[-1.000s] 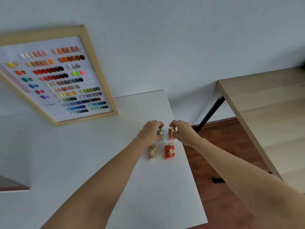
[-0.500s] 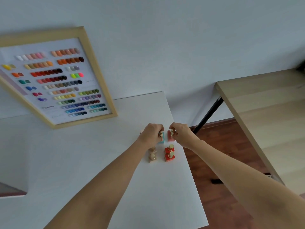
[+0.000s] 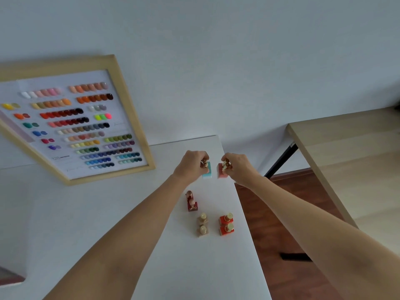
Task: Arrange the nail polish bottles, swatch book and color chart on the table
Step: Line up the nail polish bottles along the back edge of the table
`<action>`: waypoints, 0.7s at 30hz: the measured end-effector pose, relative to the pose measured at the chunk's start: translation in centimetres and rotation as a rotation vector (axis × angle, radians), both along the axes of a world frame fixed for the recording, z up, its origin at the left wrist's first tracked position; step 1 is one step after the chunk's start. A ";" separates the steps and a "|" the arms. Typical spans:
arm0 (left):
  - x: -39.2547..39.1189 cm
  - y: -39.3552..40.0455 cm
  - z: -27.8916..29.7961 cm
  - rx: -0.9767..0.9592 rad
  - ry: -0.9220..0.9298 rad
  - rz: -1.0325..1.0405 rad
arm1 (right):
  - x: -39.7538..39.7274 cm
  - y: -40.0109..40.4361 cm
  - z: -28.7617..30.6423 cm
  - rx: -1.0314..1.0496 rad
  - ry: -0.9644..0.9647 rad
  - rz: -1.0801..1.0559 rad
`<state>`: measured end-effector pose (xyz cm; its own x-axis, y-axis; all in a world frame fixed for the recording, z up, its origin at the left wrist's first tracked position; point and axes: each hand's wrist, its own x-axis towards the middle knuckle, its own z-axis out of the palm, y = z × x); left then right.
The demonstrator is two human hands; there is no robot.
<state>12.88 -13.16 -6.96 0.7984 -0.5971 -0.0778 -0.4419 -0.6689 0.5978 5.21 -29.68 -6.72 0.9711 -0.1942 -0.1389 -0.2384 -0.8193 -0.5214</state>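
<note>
My left hand [image 3: 191,165] grips the gold cap of a turquoise nail polish bottle [image 3: 207,172] near the far right of the white table [image 3: 91,213]. My right hand [image 3: 238,167] grips the gold cap of a coral nail polish bottle [image 3: 221,173] right beside it. Closer to me stand two dark red bottles [image 3: 191,202], two beige bottles [image 3: 203,225] and two bright red bottles [image 3: 226,224], each pair in a short line. The framed color chart [image 3: 71,126] leans against the wall at the back left. No swatch book is in view.
The table's right edge [image 3: 244,208] runs close to the bottles, with brown floor [image 3: 287,213] below. A light wooden table [image 3: 346,161] on black legs stands to the right. A pale wall [image 3: 216,61] rises behind.
Both hands have carried their bottles farther from the standing pairs, toward the back of the table. The two dark red bottles, hidden behind my left arm before, now show.
</note>
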 end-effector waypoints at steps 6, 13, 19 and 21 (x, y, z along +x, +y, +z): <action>5.0 -1.3 0.2 -0.030 -0.008 0.059 | 5.5 -0.9 0.3 0.013 -0.001 -0.002; 9.3 -3.2 -0.9 -0.050 0.014 0.096 | 10.6 -1.8 -0.7 -0.006 0.014 0.016; 11.1 -4.4 -1.9 -0.045 0.013 0.094 | 13.2 -2.5 -1.5 -0.018 0.039 0.027; 11.5 -4.6 -2.1 -0.039 0.025 0.093 | 13.7 -2.7 -1.6 -0.016 0.039 0.035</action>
<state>24.41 -17.78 -9.08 0.8487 -0.5234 -0.0761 -0.3639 -0.6822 0.6341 18.91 -32.34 -8.34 0.9712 -0.1628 -0.1740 -0.2295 -0.8358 -0.4987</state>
